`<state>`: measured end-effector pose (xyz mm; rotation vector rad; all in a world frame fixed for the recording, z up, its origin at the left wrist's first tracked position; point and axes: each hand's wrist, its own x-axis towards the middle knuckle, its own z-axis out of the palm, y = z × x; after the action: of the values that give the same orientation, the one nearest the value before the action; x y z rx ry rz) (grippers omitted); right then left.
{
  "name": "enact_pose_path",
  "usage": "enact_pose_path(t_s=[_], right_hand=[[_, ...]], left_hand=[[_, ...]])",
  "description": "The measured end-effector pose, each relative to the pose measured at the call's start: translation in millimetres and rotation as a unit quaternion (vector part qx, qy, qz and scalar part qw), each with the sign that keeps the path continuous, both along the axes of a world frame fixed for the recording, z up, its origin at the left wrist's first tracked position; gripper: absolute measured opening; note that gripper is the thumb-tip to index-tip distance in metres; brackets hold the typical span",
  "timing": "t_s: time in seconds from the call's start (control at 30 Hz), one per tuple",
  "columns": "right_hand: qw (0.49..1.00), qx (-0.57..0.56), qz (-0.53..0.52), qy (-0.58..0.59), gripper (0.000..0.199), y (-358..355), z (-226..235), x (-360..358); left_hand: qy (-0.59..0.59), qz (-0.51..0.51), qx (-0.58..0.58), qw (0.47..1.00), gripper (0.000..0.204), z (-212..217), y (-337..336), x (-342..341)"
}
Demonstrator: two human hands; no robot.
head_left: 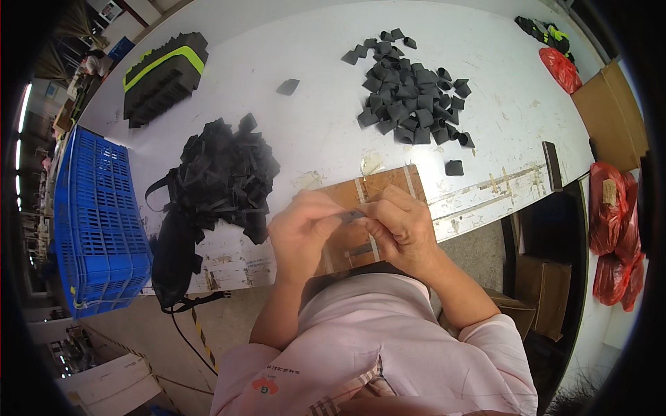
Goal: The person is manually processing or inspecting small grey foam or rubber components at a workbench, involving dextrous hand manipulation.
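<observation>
My left hand (300, 225), slightly blurred, and my right hand (401, 225) meet fingertip to fingertip in front of my body. Pinched between them is a small dark piece (352, 215), mostly covered by the fingers, so its exact shape is hidden. Below the hands lies a brown wooden board (409, 182) with pale strips, at the table's near edge. Beyond it, to the right, is a loose pile of small folded dark grey pieces (409, 97). To the left of my hands lies a tangled heap of black strap pieces (222, 170).
A blue plastic crate (104, 215) stands at the left table edge. Farther back lies a dark stack with a yellow-green band (166, 73). One flat grey piece (288, 87) rests on the white table (312, 132). Red plastic bags (607, 215) and a cardboard sheet (610, 114) are at the right.
</observation>
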<state>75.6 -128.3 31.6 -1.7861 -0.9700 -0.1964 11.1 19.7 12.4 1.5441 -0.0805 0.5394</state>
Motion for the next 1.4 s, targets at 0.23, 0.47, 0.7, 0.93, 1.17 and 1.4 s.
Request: enact_pose_path(t_s=[0.23, 0.47, 0.7, 0.93, 1.17, 1.4], right_hand=[[0.971, 0.014, 0.136, 0.197, 0.014, -6.2, -12.2, 20.0], [0.988, 0.000, 0.129, 0.090, 0.016, -3.8, -9.4, 23.8], [0.996, -0.044, 0.028, -0.067, 0.011, 1.4, -7.2, 7.4], [0.903, 0.137, 0.151, 0.379, 0.024, -13.5, 22.3, 38.1], [0.917, -0.076, 0.024, 0.390, 0.034, -26.1, -57.6, 2.4], [0.882, 0.044, -0.027, 0.468, 0.020, 26.1, -103.8, -56.8]], left_hand=[[0.002, 0.046, 0.122, 0.991, 0.012, 14.0, -6.4, 6.3], [-0.056, 0.052, 0.189, 0.979, 0.010, 5.0, -2.7, 9.5], [-0.111, 0.097, 0.159, 0.976, 0.013, -10.6, -8.9, 12.5], [0.030, 0.157, 0.040, 0.986, 0.019, -36.0, 1.4, -0.6], [0.241, 0.190, 0.410, 0.859, 0.025, -121.1, 27.7, -10.3], [0.361, 0.054, -0.174, 0.915, 0.003, -102.7, 15.9, -23.2]])
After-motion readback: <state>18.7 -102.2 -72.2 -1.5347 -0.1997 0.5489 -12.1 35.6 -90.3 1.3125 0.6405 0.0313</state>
